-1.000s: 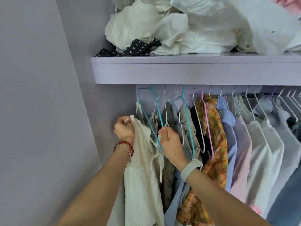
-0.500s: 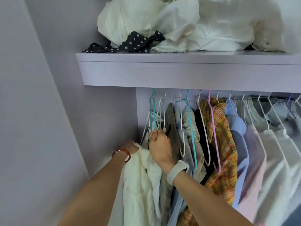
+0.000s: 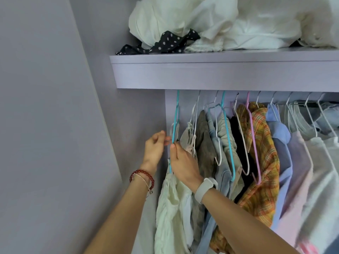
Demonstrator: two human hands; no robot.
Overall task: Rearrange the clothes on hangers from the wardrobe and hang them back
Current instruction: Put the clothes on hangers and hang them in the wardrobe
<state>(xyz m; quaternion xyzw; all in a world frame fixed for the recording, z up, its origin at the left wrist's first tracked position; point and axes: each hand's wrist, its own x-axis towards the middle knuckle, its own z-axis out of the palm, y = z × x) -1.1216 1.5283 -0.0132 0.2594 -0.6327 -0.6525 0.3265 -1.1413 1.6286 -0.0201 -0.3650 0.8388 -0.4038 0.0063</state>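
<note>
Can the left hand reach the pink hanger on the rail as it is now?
Probably not directly. The left hand is at the far left end, and the right hand, holding the teal hanger, and several garments lie between it and the pink hanger.

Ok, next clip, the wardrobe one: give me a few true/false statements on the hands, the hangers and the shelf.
1. The right hand pinches the teal hanger at the left end of the row. True.
2. The left hand grips the plaid shirt. False: it is up beside the teal hanger, far left of that shirt, fingers loosely bent.
3. The pink hanger carries the plaid shirt. True.
4. The shelf holds only folded jeans. False: a heap of white fabric and a black dotted cloth lie on it.
5. The red bead bracelet is on the right wrist. False: it is on the left; the right has a white watch.
</note>
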